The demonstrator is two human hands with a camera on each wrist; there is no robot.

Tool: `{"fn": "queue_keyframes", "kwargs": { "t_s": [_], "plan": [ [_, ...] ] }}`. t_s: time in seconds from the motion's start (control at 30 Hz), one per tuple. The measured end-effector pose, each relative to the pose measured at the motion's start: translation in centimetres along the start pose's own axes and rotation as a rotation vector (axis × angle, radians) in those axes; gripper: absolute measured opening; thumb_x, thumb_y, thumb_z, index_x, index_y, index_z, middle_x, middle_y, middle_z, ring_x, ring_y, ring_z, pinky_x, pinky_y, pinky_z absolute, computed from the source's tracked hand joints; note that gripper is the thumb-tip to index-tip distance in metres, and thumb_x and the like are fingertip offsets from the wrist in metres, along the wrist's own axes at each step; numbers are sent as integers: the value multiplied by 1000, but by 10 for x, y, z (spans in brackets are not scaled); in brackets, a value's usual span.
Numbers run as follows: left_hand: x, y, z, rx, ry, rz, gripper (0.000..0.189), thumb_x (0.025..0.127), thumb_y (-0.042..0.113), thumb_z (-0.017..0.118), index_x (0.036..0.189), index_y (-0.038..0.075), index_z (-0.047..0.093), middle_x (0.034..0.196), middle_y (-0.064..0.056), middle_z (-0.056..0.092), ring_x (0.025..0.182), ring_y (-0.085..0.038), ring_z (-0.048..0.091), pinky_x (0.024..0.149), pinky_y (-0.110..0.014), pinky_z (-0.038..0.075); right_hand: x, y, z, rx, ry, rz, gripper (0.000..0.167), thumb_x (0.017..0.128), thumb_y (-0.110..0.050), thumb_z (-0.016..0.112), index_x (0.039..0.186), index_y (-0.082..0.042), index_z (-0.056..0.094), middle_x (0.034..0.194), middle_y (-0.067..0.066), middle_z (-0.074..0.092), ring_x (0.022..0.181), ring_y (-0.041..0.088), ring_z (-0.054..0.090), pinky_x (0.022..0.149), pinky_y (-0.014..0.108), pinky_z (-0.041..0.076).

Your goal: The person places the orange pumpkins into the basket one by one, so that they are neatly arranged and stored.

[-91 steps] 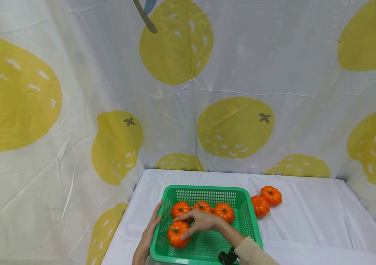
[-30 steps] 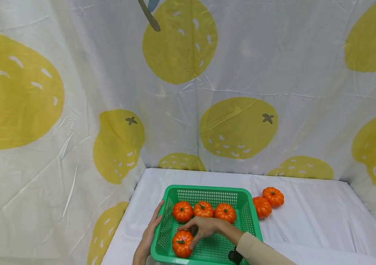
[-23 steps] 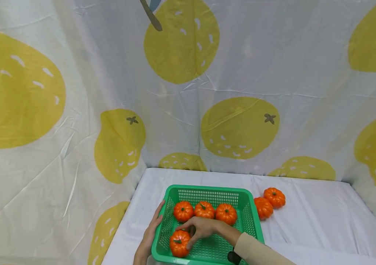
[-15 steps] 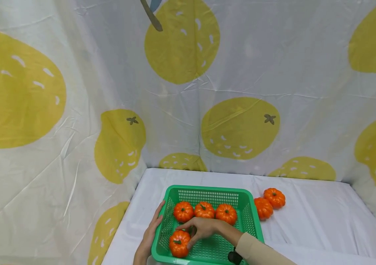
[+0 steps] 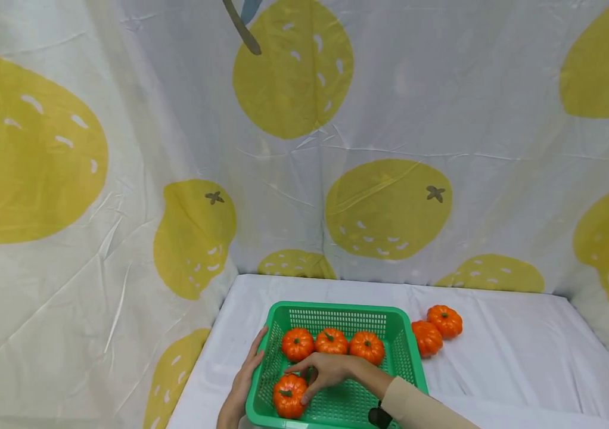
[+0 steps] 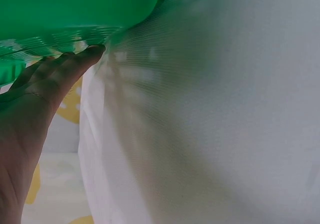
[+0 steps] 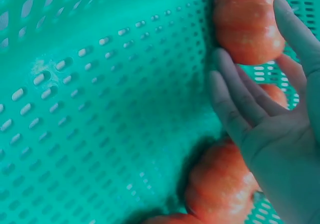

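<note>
A green plastic basket (image 5: 336, 305) with perforated walls stands on the white cloth. Inside, at its front left, sits a small orange pumpkin (image 5: 288, 398) with a green stem. My right hand (image 5: 327, 370) reaches in from the right and holds this pumpkin between thumb and fingers; the right wrist view shows the thumb on one side of the pumpkin (image 7: 247, 26) and fingertips at the other. My left hand (image 5: 241, 384) rests along the basket's left outer wall with fingers extended, and the left wrist view shows the fingers (image 6: 75, 66) against the green side.
Three more pumpkins line the basket's back: one at left (image 5: 298, 344), a middle pumpkin (image 5: 331, 342) and one at right (image 5: 367, 347). Outside, right of the basket, two pumpkins (image 5: 445, 322) lie together on the cloth. A lemon-print curtain (image 5: 283, 196) hangs behind and at the sides.
Compared with 3 seconds ago, the right hand and its pumpkin have shifted toward the basket's front. Over the last half second they hardly move. The left hand stays at the left wall.
</note>
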State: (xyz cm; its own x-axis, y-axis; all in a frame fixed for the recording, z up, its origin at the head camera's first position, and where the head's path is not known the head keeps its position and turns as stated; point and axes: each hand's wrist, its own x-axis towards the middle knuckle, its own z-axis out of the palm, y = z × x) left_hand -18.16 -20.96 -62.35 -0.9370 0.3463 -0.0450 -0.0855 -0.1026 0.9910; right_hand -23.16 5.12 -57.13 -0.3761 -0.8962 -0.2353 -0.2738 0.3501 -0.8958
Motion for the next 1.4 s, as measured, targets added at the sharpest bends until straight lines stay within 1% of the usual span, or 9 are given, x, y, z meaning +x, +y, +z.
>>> {"fn": "queue_keyframes", "kwargs": {
  "t_s": [0.17,0.37,0.47,0.57,0.8,0.93,1.1,1.23,1.4],
  "plan": [
    [0,1,0,18,41,10,56,114,41,25,168,33,10,176,-4,-5,159,-35,-7,124,-63,2,-15,-12,-8,-21,4,7,64,96,-14,74,155,-13,49,138,16,65,105,12,70,87,19,55],
    [-1,1,-1,24,55,6,56,114,40,25,168,34,10,176,-3,-4,159,-35,-7,124,-63,3,-57,-30,-18,32,38,-39,62,99,-20,72,156,-17,48,133,18,66,107,11,70,91,24,55],
    [-2,0,-1,20,51,6,56,114,40,25,167,34,10,176,-3,-5,159,-35,-7,124,-63,3,-85,-34,-23,44,108,-57,60,99,-23,71,155,-16,50,131,13,67,107,10,69,90,25,56],
    [-2,0,-1,18,38,7,56,114,40,24,167,35,8,176,-3,-6,159,-35,-8,123,-63,3,-118,-32,-28,24,223,-64,56,99,-25,71,152,-18,54,125,10,70,104,11,69,88,25,57],
    [-1,0,-1,12,44,-1,56,114,41,25,167,35,8,176,-2,-6,159,-34,-9,124,-62,0,-193,-7,-46,21,474,-66,59,104,-17,63,159,-11,42,126,15,68,105,17,69,87,28,58],
    [0,1,-1,4,41,-3,57,114,41,25,168,34,8,176,-2,-7,159,-34,-9,124,-62,0,-229,11,-53,34,609,-2,59,105,-16,61,160,-9,39,126,22,66,104,20,70,88,28,59],
    [1,0,0,10,26,4,56,114,41,24,167,34,8,176,-4,-7,159,-34,-9,124,-63,1,-261,30,-56,-42,791,134,58,104,-23,64,157,-11,44,117,15,71,97,15,69,81,25,55],
    [1,0,1,18,24,6,56,114,41,24,167,35,8,176,-4,-7,159,-35,-9,124,-63,2,-277,47,-57,-117,949,286,66,101,-32,68,157,-8,44,118,14,71,90,7,66,74,25,52],
    [1,1,2,15,22,-2,56,114,41,23,167,36,7,176,-3,-7,159,-34,-8,124,-62,3,-288,74,-62,-217,1067,502,80,98,-44,70,160,-5,37,135,31,60,97,22,66,73,34,58]
  ]
}}
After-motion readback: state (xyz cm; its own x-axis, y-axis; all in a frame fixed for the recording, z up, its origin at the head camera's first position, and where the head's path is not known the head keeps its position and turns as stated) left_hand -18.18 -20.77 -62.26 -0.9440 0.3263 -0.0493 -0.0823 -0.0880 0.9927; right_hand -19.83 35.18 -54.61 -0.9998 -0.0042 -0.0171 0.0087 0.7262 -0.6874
